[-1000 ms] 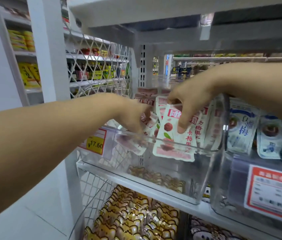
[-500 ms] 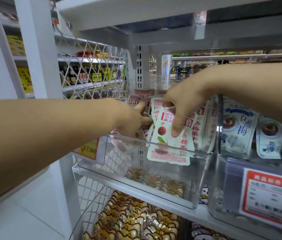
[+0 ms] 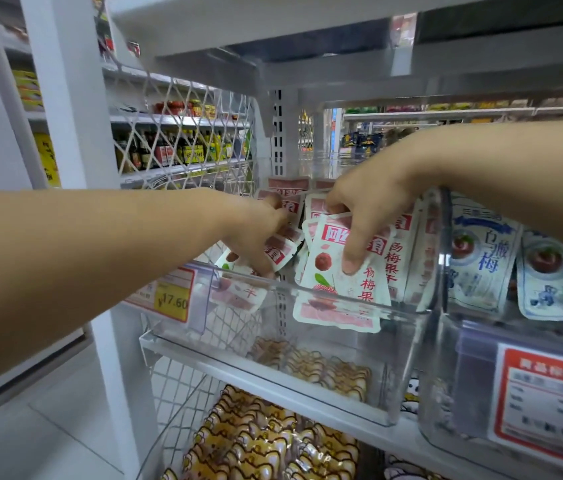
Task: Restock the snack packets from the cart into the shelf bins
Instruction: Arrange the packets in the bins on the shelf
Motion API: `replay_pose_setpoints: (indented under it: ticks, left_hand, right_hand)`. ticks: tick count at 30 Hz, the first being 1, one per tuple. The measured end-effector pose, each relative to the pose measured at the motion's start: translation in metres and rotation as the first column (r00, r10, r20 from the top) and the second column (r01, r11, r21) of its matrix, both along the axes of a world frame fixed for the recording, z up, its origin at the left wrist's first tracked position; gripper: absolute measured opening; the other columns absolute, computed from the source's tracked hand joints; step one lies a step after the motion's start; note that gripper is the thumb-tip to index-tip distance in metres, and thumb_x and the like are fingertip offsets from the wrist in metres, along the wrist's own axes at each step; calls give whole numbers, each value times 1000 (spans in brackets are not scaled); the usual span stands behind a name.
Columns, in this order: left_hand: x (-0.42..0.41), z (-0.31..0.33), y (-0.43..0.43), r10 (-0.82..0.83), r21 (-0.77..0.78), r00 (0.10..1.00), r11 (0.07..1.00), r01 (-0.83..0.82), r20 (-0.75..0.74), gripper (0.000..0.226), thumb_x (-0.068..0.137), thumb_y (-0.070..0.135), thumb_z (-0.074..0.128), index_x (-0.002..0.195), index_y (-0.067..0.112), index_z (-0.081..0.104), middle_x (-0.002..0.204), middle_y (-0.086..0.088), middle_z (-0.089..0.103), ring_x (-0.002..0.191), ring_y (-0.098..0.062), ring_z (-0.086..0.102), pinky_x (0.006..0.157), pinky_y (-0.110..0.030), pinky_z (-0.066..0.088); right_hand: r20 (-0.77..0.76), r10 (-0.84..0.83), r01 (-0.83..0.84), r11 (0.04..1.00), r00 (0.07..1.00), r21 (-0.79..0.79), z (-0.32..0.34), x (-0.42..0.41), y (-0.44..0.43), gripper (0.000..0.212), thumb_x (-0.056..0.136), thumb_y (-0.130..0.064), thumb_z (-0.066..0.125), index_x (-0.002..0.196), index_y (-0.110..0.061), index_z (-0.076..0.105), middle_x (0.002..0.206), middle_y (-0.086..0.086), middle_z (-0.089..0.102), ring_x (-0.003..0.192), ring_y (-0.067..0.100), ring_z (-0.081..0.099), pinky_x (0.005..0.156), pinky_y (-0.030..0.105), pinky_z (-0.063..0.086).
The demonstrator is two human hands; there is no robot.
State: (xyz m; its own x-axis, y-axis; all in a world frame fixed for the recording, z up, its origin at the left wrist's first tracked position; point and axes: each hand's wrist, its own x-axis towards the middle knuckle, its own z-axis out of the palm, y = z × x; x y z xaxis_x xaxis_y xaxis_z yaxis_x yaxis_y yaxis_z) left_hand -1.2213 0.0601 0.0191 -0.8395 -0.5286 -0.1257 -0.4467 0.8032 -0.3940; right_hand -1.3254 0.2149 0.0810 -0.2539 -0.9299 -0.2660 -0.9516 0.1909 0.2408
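The front packet (image 3: 339, 282), red and white, stands upright in the clear bin (image 3: 307, 358). Its long axis is vertical, the red label is at the top, and the printed face is turned toward the aisle. Its lower part sits behind the bin's near wall. The right hand (image 3: 366, 209) pinches it from above, with one of its fingers (image 3: 351, 265) lying down the printed face and the rest curled over the top edge. Behind it a row of packets (image 3: 397, 258) of the same kind stands on end, running to the far end of the bin.

To the left, the leaning packets (image 3: 276, 251) tip over toward the left wall with their tops pointing up and right. The left hand (image 3: 256, 233) grips them, fingers curled round. I cannot tell how many it holds.

A yellow price tag (image 3: 172, 301) reading 17.60 hangs at the bin's near left corner. Just to the right, a second clear bin (image 3: 446, 393) holds upright blue and white packets (image 3: 481, 258) and carries a red-bordered label (image 3: 550, 403). Both bins sit on a white shelf (image 3: 273, 382). Below it lie gold wrapped snacks (image 3: 266, 445). Far left, beyond a wire mesh panel (image 3: 183, 98), there are dark bottles (image 3: 169, 152).
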Motion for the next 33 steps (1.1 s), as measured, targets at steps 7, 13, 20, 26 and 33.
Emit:
replay_pose_setpoints:
  ticks: [7, 13, 20, 26, 33]
  left_hand:
    - [-1, 2, -1, -67, -23, 996, 998, 65, -54, 100, 70, 65, 80, 145, 14, 37, 135, -6, 49, 102, -20, 51, 90, -34, 51]
    - [-4, 2, -7, -76, -5, 996, 997, 76, -55, 106, 66, 67, 82, 147, 16, 37, 136, -4, 53, 112, -25, 59, 97, -42, 53]
    - [-8, 2, -8, -53, 38, 998, 998, 55, -46, 106, 65, 65, 83, 147, 18, 35, 137, -4, 53, 114, -26, 58, 99, -41, 52]
    - [-8, 4, -8, 37, 97, 999, 995, -33, -32, 121, 63, 68, 82, 154, 13, 23, 150, -6, 46, 129, -27, 51, 108, -41, 46]
    - [-6, 3, -7, 53, 60, 998, 997, -51, -31, 122, 64, 71, 80, 155, 12, 24, 150, -6, 43, 129, -28, 51, 108, -40, 46]
  right_hand:
    - [55, -12, 11, 1000, 998, 21, -1, 0, -3, 57, 75, -46, 80, 120, -18, 58, 93, -9, 67, 77, 6, 62, 66, 20, 50]
    - [42, 17, -17, 1000, 999, 4, 0, 1, -4, 49, 73, -47, 82, 110, -23, 61, 99, -7, 71, 83, 9, 66, 62, 21, 45]
    - [52, 31, -31, 1000, 998, 2, 0, 1, -4, 40, 72, -48, 82, 95, -25, 59, 93, -9, 69, 77, 7, 65, 56, 18, 43]
    - [45, 36, -36, 999, 998, 2, -1, 1, -5, 45, 72, -49, 83, 100, -23, 60, 95, -8, 69, 81, 9, 64, 62, 22, 46]
    - [46, 33, -34, 999, 998, 13, -1, 1, -6, 44, 72, -49, 82, 99, -23, 59, 91, -9, 67, 78, 7, 62, 60, 21, 44]
